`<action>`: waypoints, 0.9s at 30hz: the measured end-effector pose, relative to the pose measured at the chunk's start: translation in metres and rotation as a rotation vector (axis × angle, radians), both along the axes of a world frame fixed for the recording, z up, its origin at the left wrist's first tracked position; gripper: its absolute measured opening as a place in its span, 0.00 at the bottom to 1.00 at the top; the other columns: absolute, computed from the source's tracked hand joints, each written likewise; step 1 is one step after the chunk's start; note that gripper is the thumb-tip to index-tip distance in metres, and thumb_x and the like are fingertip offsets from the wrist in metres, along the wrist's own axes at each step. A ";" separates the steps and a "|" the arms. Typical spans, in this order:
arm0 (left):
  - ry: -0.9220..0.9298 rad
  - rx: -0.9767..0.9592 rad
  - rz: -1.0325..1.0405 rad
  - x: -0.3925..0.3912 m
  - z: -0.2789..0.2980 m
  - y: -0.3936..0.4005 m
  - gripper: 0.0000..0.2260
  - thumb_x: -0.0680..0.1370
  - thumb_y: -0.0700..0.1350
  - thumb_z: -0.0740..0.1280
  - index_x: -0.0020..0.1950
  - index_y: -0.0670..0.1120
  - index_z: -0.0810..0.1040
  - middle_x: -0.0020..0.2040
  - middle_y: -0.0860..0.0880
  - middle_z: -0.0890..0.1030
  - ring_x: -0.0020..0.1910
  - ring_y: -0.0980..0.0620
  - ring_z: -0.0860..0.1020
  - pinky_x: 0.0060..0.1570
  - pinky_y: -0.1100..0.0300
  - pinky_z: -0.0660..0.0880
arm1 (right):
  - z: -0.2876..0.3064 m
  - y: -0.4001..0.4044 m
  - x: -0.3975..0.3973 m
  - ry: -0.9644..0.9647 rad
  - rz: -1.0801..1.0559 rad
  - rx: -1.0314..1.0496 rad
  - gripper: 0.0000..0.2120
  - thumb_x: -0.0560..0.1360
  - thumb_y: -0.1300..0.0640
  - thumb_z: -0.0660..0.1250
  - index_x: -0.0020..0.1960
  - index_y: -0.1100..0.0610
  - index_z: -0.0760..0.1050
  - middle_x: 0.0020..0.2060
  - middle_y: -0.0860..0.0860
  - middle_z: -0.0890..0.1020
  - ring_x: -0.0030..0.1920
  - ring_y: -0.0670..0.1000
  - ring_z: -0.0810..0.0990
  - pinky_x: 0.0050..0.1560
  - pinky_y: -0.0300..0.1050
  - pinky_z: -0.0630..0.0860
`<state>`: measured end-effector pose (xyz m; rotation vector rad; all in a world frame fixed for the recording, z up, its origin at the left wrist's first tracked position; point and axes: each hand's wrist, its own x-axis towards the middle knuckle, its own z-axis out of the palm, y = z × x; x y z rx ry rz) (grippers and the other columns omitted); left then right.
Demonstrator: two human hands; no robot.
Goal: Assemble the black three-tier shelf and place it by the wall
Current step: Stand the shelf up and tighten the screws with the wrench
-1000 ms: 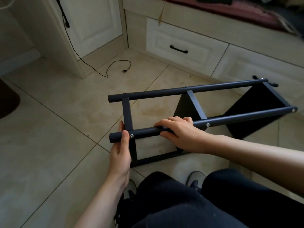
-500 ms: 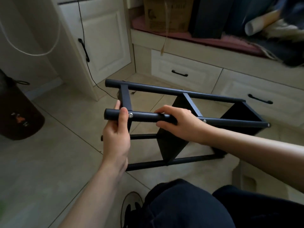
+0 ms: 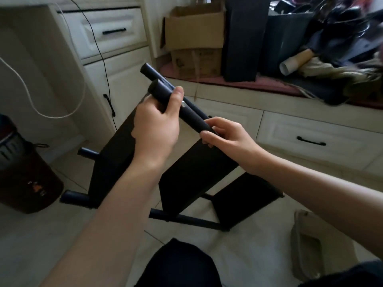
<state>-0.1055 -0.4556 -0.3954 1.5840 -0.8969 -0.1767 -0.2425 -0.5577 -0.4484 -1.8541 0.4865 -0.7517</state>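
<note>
I am observing the black three-tier metal shelf with round tube posts hanging tilted above the tiled floor, in front of the person's knees. Its long axis is running from upper left, away from the camera, down to lower right. The left hand is gripping the near top post close to its end, fingers wrapped round. The right hand is pinching the same post lower down. A brown bin is standing left.
</note>
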 end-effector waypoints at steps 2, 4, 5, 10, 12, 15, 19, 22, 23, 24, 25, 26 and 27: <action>-0.049 0.035 -0.016 -0.013 0.013 -0.003 0.14 0.80 0.60 0.64 0.50 0.50 0.80 0.46 0.53 0.84 0.52 0.54 0.82 0.63 0.46 0.74 | 0.000 -0.002 -0.009 -0.041 -0.017 0.077 0.11 0.78 0.54 0.69 0.59 0.54 0.78 0.40 0.49 0.82 0.41 0.45 0.80 0.49 0.41 0.78; -0.085 0.066 -0.032 -0.027 0.022 -0.009 0.12 0.81 0.60 0.64 0.47 0.53 0.77 0.46 0.52 0.83 0.55 0.50 0.81 0.66 0.42 0.71 | -0.002 -0.003 -0.020 -0.095 -0.042 0.179 0.11 0.77 0.54 0.70 0.58 0.54 0.79 0.40 0.49 0.83 0.41 0.44 0.80 0.48 0.40 0.77; -0.104 0.089 -0.033 -0.035 0.026 -0.012 0.12 0.81 0.60 0.63 0.45 0.54 0.76 0.45 0.54 0.82 0.55 0.49 0.81 0.66 0.41 0.70 | -0.003 -0.004 -0.026 -0.121 -0.052 0.230 0.12 0.75 0.53 0.71 0.58 0.54 0.80 0.40 0.50 0.83 0.41 0.44 0.81 0.48 0.39 0.77; -0.341 0.177 -0.055 -0.075 0.029 -0.028 0.10 0.82 0.60 0.60 0.54 0.55 0.75 0.48 0.60 0.79 0.60 0.53 0.78 0.71 0.46 0.62 | -0.008 -0.008 -0.063 -0.193 -0.140 0.351 0.16 0.73 0.47 0.73 0.56 0.55 0.82 0.39 0.52 0.82 0.41 0.47 0.79 0.46 0.39 0.77; -0.451 0.212 -0.121 -0.084 0.020 -0.030 0.18 0.83 0.59 0.60 0.69 0.54 0.73 0.63 0.57 0.79 0.68 0.54 0.73 0.73 0.49 0.58 | -0.010 -0.012 -0.083 -0.207 -0.185 0.361 0.14 0.73 0.45 0.71 0.52 0.53 0.83 0.39 0.52 0.81 0.41 0.48 0.79 0.46 0.40 0.76; -0.647 0.232 -0.147 -0.087 0.003 -0.031 0.23 0.83 0.57 0.61 0.77 0.52 0.68 0.75 0.54 0.71 0.76 0.55 0.65 0.74 0.50 0.56 | -0.015 -0.019 -0.112 -0.240 -0.269 0.410 0.18 0.71 0.40 0.70 0.49 0.53 0.84 0.40 0.54 0.79 0.42 0.49 0.78 0.46 0.42 0.75; -0.852 0.274 -0.130 -0.092 -0.015 -0.035 0.24 0.83 0.55 0.62 0.78 0.53 0.66 0.77 0.54 0.68 0.78 0.54 0.63 0.74 0.53 0.56 | -0.025 -0.027 -0.144 -0.274 -0.323 0.474 0.23 0.70 0.37 0.69 0.47 0.58 0.81 0.38 0.55 0.78 0.38 0.48 0.77 0.46 0.42 0.72; -0.948 0.222 -0.110 -0.103 -0.021 -0.038 0.22 0.83 0.51 0.65 0.77 0.50 0.70 0.75 0.51 0.72 0.75 0.50 0.68 0.72 0.51 0.62 | -0.031 -0.033 -0.162 -0.244 -0.348 0.502 0.28 0.64 0.31 0.70 0.47 0.55 0.82 0.37 0.52 0.79 0.38 0.46 0.78 0.45 0.40 0.72; -0.972 0.206 -0.108 -0.107 -0.023 -0.039 0.21 0.83 0.49 0.66 0.76 0.49 0.70 0.74 0.50 0.72 0.75 0.49 0.69 0.71 0.50 0.64 | -0.033 -0.036 -0.167 -0.244 -0.363 0.520 0.29 0.61 0.30 0.70 0.46 0.54 0.83 0.37 0.51 0.79 0.38 0.47 0.78 0.46 0.41 0.72; -0.998 0.200 -0.111 -0.112 -0.025 -0.040 0.21 0.82 0.48 0.66 0.76 0.48 0.71 0.74 0.49 0.73 0.74 0.48 0.70 0.71 0.49 0.65 | -0.036 -0.040 -0.173 -0.244 -0.379 0.534 0.30 0.59 0.28 0.70 0.45 0.53 0.83 0.36 0.51 0.80 0.38 0.47 0.77 0.46 0.43 0.71; -1.034 0.207 -0.110 -0.116 -0.028 -0.041 0.21 0.82 0.45 0.67 0.76 0.48 0.71 0.74 0.49 0.73 0.74 0.47 0.70 0.71 0.48 0.66 | -0.040 -0.043 -0.179 -0.236 -0.398 0.540 0.31 0.59 0.27 0.70 0.44 0.53 0.84 0.37 0.51 0.80 0.38 0.48 0.77 0.46 0.44 0.70; -1.075 0.220 -0.103 -0.120 -0.031 -0.042 0.22 0.81 0.43 0.68 0.76 0.47 0.71 0.74 0.48 0.73 0.74 0.46 0.71 0.71 0.47 0.67 | -0.043 -0.047 -0.184 -0.228 -0.419 0.539 0.30 0.58 0.26 0.69 0.43 0.52 0.84 0.37 0.51 0.80 0.38 0.49 0.77 0.46 0.46 0.69; -1.112 0.228 -0.094 -0.124 -0.034 -0.042 0.24 0.80 0.41 0.69 0.76 0.46 0.71 0.73 0.47 0.74 0.73 0.45 0.72 0.70 0.46 0.68 | -0.047 -0.050 -0.189 -0.228 -0.440 0.538 0.30 0.59 0.26 0.69 0.43 0.51 0.85 0.37 0.50 0.81 0.38 0.49 0.78 0.46 0.47 0.69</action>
